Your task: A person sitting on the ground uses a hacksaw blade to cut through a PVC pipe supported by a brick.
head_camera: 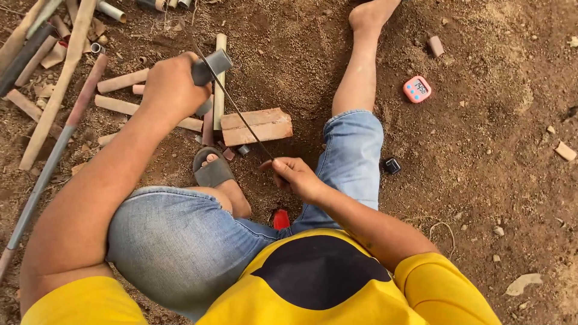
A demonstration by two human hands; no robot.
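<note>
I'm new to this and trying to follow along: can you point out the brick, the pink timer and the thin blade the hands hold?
brick (257, 126): head view, middle of its top face.
pink timer (417, 89): head view, centre of its face.
thin blade (241, 116): head view, mid-length, over the brick.

Left hand (171, 90) grips pipe (211, 66); right hand (295, 176) holds saw blade (241, 114) over brick (257, 126).

Yellow tee (313, 304) w/ black round patch at chest, short sleeves. Blue denim shorts (180, 241), frayed hems. Grey slide sandal (212, 171) mid-frame; other foot (367, 15), top centre, bare.
</note>
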